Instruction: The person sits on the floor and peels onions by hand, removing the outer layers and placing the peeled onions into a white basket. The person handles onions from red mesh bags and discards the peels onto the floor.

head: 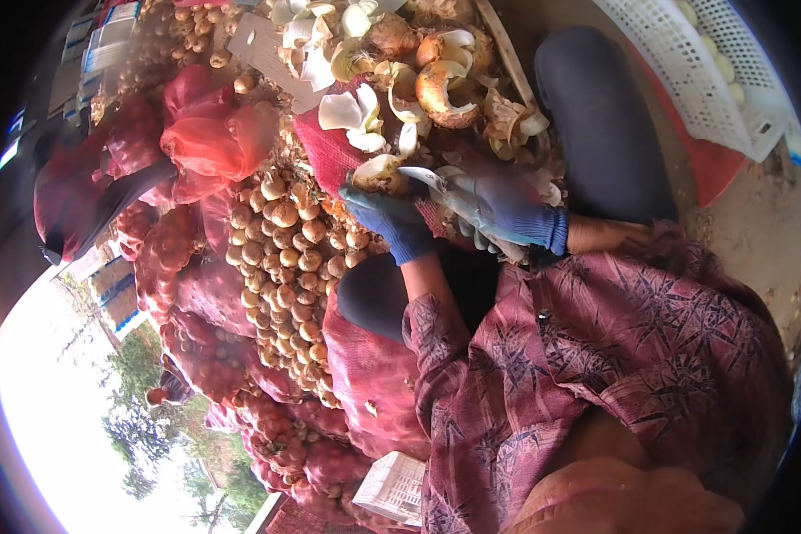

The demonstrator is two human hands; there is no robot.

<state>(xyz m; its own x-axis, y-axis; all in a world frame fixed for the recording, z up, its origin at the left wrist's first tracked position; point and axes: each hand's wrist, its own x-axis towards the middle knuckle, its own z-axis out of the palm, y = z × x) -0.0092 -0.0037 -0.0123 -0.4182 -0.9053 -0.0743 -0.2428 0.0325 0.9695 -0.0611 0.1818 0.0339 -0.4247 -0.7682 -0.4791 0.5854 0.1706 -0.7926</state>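
My left hand (pixel 390 217), in a blue knitted glove with a coated palm, holds a partly peeled onion (pixel 377 175). To its right, my right hand (pixel 530 213), gloved alike, grips a knife with a curved metal blade (pixel 424 175). The blade's tip lies at the onion's side; whether it cuts into the flesh, I cannot tell. Most of the handle is hidden by my fingers. Red mesh cloth (pixel 330 140) lies just beyond the onion. Past both hands is a heap of onion skins (pixel 360 120) and cut onion shells (pixel 444 97).
A pile of unpeeled onions (pixel 287 253) lies left of my knee, among filled red mesh sacks (pixel 207 354). At upper right stands a white plastic basket (pixel 694 73) holding peeled onions (pixel 724 67). A wooden board (pixel 260 53) lies beyond. Another person (pixel 170 387) is farther off.
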